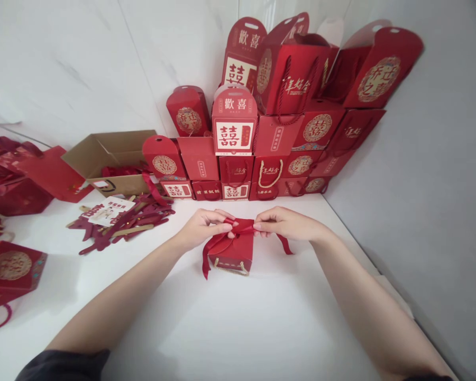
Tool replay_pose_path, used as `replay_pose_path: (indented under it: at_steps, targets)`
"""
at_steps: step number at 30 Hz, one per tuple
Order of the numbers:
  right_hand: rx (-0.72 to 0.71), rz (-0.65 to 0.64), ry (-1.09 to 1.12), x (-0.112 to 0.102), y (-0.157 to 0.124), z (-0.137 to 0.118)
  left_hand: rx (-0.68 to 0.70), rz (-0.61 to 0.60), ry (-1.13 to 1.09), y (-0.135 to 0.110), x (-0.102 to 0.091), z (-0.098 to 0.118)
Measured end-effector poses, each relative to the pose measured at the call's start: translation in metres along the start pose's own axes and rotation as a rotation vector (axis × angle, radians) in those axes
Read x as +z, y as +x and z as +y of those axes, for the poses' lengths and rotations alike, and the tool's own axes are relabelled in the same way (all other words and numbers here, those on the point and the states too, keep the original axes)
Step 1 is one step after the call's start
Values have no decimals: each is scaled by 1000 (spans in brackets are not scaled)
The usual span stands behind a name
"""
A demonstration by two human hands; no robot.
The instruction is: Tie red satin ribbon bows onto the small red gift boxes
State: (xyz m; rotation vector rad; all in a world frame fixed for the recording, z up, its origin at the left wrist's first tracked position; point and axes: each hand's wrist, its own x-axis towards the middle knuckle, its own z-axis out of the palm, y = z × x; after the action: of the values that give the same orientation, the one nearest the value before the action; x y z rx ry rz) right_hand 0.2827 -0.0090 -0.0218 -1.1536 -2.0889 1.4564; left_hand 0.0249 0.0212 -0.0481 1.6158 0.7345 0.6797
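Note:
A small red gift box (230,247) stands on the white table, with a gold cord handle along its lower front. Across its top runs a red satin ribbon (209,252), crossed or looped near the middle. The fingers of my left hand (207,226) pinch the ribbon at the box's upper left. At the upper right, my right hand (278,222) pinches another part of the same ribbon. One loose tail hangs down the left side of the box, and the other trails on the right beneath my right hand. My fingers partly cover the crossing.
Stacked red gift boxes (238,170) line the back wall. An open cardboard carton (115,138) with red ribbon inside stands left, before it a pile of dark red cut-outs (122,225) and a white card. More red boxes (11,267) sit far left. A grey wall (428,174) bounds the right.

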Motion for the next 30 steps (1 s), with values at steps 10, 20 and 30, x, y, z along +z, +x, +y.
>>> replay_pose_path:
  at_steps: [10, 20, 30]
  targets:
    - [-27, -59, 23, -3, 4, 10, 49, 40, 102, 2, 1, -4]
    - [-55, -186, 372, 10, -1, -4, 125, 18, 329, 4, 1, 1]
    - [-37, -37, 87, 35, -3, -25, 131, -81, 369, 4, 1, 5]
